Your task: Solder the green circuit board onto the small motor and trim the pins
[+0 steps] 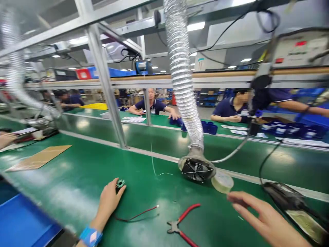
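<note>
My left hand (110,199) is closed around a small round green circuit board (120,184) with a hole in its middle. A thin red and black wire (136,216) with a white plug runs out from beside this hand over the green bench; where its other end goes is hidden. To the right of the wire lie red-handled cutting pliers (176,226), jaws pointing left. My right hand (257,212) hovers above the bench at the right, slightly blurred, its thumb and fingers apart with nothing between them. Just beyond its fingertips sits a roll of clear tape (222,181).
A fume extractor fan (196,168) hangs on a silver duct (181,68). A dark stand with a yellowish sponge (305,223) is at far right. Brown cardboard (41,157) lies left, above a blue bin (25,219). Several co-workers sit across the bench; another person's hand (6,139) shows far left.
</note>
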Tool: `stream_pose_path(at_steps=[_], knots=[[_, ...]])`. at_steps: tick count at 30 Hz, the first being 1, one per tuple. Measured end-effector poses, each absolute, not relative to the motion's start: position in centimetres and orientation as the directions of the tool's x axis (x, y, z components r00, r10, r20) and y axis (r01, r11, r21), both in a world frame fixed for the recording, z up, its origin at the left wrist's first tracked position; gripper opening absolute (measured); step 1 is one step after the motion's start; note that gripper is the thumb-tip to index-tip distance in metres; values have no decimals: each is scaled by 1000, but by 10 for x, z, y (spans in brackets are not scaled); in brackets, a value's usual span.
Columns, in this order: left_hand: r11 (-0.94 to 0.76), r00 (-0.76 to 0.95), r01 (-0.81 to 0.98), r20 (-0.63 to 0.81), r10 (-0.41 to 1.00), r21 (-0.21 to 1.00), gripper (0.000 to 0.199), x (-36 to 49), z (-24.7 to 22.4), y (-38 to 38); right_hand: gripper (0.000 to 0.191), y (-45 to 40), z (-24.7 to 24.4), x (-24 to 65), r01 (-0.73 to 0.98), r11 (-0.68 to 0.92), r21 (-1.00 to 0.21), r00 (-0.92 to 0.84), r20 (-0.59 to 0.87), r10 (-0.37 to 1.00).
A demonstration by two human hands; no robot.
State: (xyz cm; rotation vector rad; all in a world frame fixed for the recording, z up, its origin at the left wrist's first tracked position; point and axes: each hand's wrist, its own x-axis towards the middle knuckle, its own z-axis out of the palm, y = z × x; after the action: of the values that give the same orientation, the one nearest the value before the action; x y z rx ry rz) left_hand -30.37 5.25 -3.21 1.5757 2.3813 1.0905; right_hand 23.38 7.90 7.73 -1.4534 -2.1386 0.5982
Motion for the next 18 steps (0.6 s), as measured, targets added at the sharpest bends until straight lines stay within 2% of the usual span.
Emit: stream_pose_path(at_steps=[2,4,5,7,9,11,14,18], knots=[[220,-454,821,368,811,528,60,-311,-44,54,43,92,116,254,740,374,-559,-268,264,926],[189,-374,890,425,824,415,56,-318,-54,55,43,111,153,272,761,376,-529,-175,391,904],[170,-332,909,414,847,380,52,-321,-59,56,42,122,172,280,779,395,-488,-143,475,868],[159,-300,926,413,860,342,50,-324,-65,57,40,148,209,291,854,416,-314,-122,655,745],[167,-298,932,418,858,321,51,-327,-68,57,40,178,248,295,892,382,-243,-90,732,675],[182,-313,929,419,852,323,51,-329,-72,59,43,210,285,294,919,356,-168,-90,790,606],[191,-364,898,426,828,396,46,-337,-81,64,52,256,328,288,945,315,-84,-97,850,518],[160,-430,840,455,780,519,37,-348,-93,72,67,301,343,277,962,271,-37,-106,862,495]])
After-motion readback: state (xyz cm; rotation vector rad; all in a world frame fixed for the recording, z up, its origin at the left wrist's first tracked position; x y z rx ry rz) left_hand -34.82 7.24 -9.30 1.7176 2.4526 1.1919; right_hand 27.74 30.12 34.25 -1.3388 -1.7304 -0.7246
